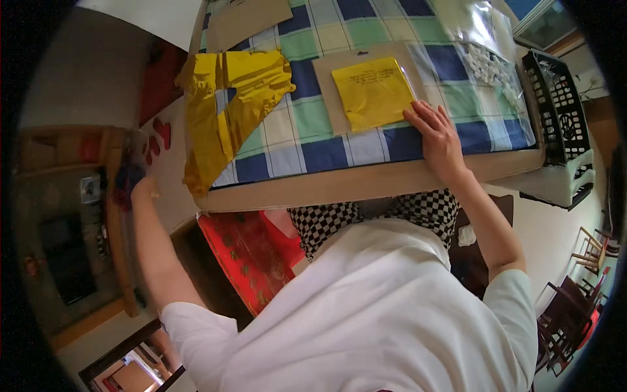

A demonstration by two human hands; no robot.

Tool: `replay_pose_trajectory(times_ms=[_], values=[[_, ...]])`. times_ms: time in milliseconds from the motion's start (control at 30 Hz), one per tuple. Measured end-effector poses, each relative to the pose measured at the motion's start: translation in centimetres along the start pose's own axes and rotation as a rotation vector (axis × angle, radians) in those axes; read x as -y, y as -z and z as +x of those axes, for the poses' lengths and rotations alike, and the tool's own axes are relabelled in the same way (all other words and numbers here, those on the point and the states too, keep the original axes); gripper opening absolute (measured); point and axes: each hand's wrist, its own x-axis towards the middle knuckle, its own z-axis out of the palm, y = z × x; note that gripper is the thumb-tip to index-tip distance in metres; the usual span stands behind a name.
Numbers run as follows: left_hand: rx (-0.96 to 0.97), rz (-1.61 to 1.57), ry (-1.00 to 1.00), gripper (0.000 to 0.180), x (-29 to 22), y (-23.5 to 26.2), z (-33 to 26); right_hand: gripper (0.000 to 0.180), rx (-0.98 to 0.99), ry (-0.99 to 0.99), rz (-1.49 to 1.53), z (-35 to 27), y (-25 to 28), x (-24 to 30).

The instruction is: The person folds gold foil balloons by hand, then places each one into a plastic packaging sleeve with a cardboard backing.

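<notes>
Your right hand [436, 138] lies flat, fingers spread, beside the yellow sheet [373, 91] in its clear sleeve, which rests on a cardboard rectangle [330, 98] on the checked tabletop [313, 140]. Your left hand [134, 186] reaches off to the side; its grip cannot be told. Crinkled gold foil [225, 111] drapes over the tabletop edge and, being thin and slick, could slide off if nudged.

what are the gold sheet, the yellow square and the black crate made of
Gold sheet: seems to be thin metallic foil or foil paper, shiny, creased and glinting. Yellow square: probably similar foil paper, but flatter and duller, apparently under clear film. Black crate: looks like moulded plastic, with an open lattice wall and a slight sheen.
</notes>
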Motion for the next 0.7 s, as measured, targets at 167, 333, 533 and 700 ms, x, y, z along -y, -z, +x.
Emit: replay_pose_trajectory(times_ms=[167, 333, 533, 700], values=[[0.34, -0.529, 0.644, 0.027, -5.8, 14.7, 8.7, 0.057, 0.034, -0.065, -0.062, -0.6, 2.0, 0.0], [-0.335, -1.362, 0.514, 0.012, -21.6, 27.8, 10.5, 0.056, 0.026, -0.057, -0.031, -0.3, 1.6, 0.0], [-0.183, -1.53, -0.047, 0.026, -34.0, 32.1, 12.6, 0.057, 0.039, -0.054, -0.011, -0.2, 1.4, 0.1], [0.095, -1.729, 0.136, 0.017, -35.3, 32.3, 13.8, 0.058, 0.055, -0.063, -0.001, 0.0, 2.0, 0.3]])
